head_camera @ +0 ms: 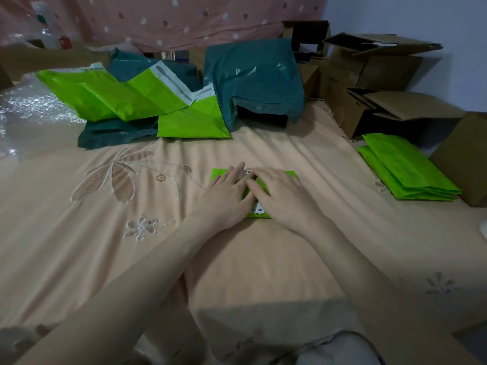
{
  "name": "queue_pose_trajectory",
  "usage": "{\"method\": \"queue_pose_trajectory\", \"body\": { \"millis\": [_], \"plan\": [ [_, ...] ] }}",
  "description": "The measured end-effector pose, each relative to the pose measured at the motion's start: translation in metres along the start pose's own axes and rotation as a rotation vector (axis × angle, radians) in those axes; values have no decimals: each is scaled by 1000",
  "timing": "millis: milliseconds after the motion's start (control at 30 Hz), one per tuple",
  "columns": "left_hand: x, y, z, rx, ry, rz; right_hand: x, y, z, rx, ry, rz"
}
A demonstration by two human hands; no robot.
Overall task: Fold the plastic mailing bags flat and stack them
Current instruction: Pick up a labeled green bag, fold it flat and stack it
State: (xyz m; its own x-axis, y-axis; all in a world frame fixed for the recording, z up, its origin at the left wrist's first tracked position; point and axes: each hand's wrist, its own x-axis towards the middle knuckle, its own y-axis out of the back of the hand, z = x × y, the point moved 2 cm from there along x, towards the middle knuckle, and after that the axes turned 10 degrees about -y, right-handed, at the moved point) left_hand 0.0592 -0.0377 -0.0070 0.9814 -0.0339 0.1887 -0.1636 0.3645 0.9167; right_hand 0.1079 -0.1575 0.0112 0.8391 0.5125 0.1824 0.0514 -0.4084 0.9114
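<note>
Pressing folded green bag [288, 174] flat beneath both hands.

The person's two arms are bare from the lower edge of the picture up to the wrists, with no sleeves, cuffs, watch or bracelet showing on either forearm. The left hand [228, 196] and the right hand [283, 196] are both ungloved, and no rings can be made out on the fingers [238, 168]. The fingernails look short and unpainted, though the picture is too soft to be sure. Both forearms are slim and smooth, without visible marks.
</note>
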Motion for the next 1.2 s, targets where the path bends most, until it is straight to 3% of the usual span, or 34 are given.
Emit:
{"method": "queue_pose_trajectory", "body": {
  "millis": [133, 300, 467, 533, 600, 667, 767, 933, 1200],
  "plan": [
    [-4, 0, 0, 46, -3, 52, -8, -10, 10, -19, -11, -22],
    [-1, -4, -3, 60, 52, 53, -6, -12, 21, -100, -170, -30],
    [-1, -5, -3, -44, 133, -2, -6, -7, 22, -33, -196, -81],
    [-4, -2, -4, -144, 135, 47, -10, -7, 24, 2, -208, -69],
    [-14, 6, -11, -241, 141, 149, -19, -3, 26, -65, -201, 48],
    [-34, 16, -17, -120, 85, 207, -33, 1, 16, -155, -127, 209],
    [-70, 20, -17, 119, -29, 162, -59, -5, -16, -179, 51, 334],
    [-101, 17, -2, 293, -107, 96, -76, -30, -49, -214, 123, 240],
    [-99, 8, -4, 308, -118, 98, -75, -33, -52, -306, 70, 251]
  ]
}}
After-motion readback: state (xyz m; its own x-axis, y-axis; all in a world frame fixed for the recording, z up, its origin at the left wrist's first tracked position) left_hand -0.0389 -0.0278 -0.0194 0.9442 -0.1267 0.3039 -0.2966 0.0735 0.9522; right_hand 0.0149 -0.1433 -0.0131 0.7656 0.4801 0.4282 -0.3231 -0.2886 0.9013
